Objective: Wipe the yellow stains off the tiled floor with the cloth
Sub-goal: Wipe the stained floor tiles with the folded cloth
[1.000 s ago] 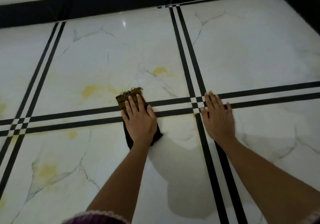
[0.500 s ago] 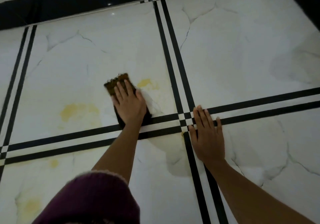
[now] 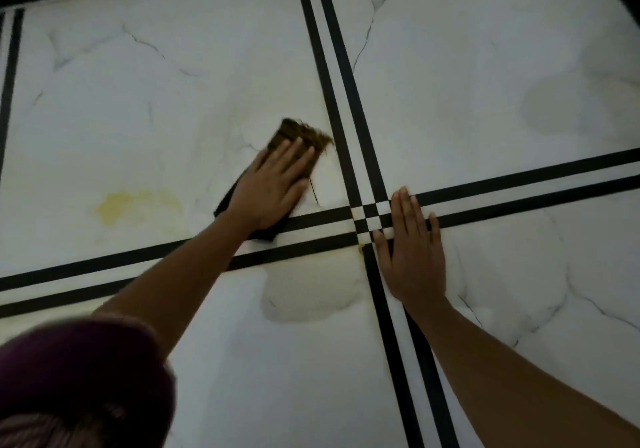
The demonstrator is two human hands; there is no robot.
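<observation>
The cloth [image 3: 300, 136] lay flat on the tiled floor [image 3: 467, 73], a dark folded strip with a frayed brown end pointing toward one o'clock, set on the white tile at ten o'clock from the crossing of black lines [image 3: 369, 219]. The left hand [image 3: 273, 184] pressed down on it with fingers spread and flat, palm covering most of the fabric (not clenched around it, only pinning it to the floor). A large yellow stain [image 3: 138, 205] sat on the same tile at nine o'clock from the cloth, well apart from it. The right hand [image 3: 412, 257] rested open and empty, palm down, at four o'clock from the cloth, its fingertips reaching the line crossing. A small yellowish mark [image 3: 360, 248] showed just beside its thumb. A purple sleeve [image 3: 86, 378] filled the seven o'clock corner.
</observation>
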